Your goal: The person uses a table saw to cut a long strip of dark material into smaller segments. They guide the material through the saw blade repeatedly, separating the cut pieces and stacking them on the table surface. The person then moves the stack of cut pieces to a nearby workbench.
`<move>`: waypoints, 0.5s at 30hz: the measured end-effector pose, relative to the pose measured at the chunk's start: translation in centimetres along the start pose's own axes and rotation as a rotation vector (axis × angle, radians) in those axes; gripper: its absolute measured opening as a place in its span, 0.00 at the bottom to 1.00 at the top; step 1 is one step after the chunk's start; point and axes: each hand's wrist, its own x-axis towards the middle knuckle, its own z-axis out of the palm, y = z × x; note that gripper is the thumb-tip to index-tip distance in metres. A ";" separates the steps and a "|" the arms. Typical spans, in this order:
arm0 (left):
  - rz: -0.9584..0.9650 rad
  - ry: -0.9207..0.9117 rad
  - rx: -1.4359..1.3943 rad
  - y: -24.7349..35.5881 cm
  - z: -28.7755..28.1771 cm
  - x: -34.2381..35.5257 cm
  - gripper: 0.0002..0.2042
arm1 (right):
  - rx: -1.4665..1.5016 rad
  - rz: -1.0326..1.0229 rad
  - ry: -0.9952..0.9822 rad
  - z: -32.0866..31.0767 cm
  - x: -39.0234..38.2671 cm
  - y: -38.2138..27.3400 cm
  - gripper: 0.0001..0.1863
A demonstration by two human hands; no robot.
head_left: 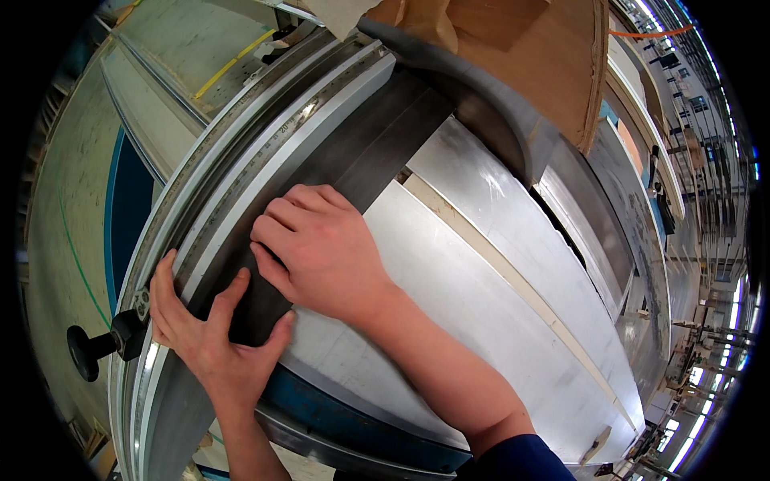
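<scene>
My left hand [212, 337] rests at a pale metal rail [277, 144] with a measuring scale along it. Some of its fingertips lie on the rail, while the forefinger and thumb spread apart over a dark grey flat strip [361, 160]. Just beyond it, my right hand [317, 240] is on the dark strip, with fingers bent and drawn together; anything under them is hidden. To the right of the strip lies a shiny silver metal surface [433, 280], and my right forearm crosses above it. A black knob [84, 353] sticks out by the rail, left of my left hand.
A curved dark grey metal part [513, 128] stands at the far end, before a brown board [521, 56]. A narrow pale slot [489, 256] runs through the silver surface. Below it is a blue edge [337, 401]. Racks and lights line the right side.
</scene>
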 end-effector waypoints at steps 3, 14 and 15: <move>-0.009 -0.002 -0.005 0.1 0.0 0.0 0.29 | 0.004 -0.005 0.017 0.1 -0.1 0.2 0.08; 0.007 0.011 0.016 0.0 0.2 0.0 0.30 | -0.024 -0.016 -0.001 0.1 -0.2 0.1 0.07; 0.011 0.013 0.017 0.0 0.2 0.0 0.30 | -0.021 -0.014 0.001 0.2 -0.1 0.1 0.06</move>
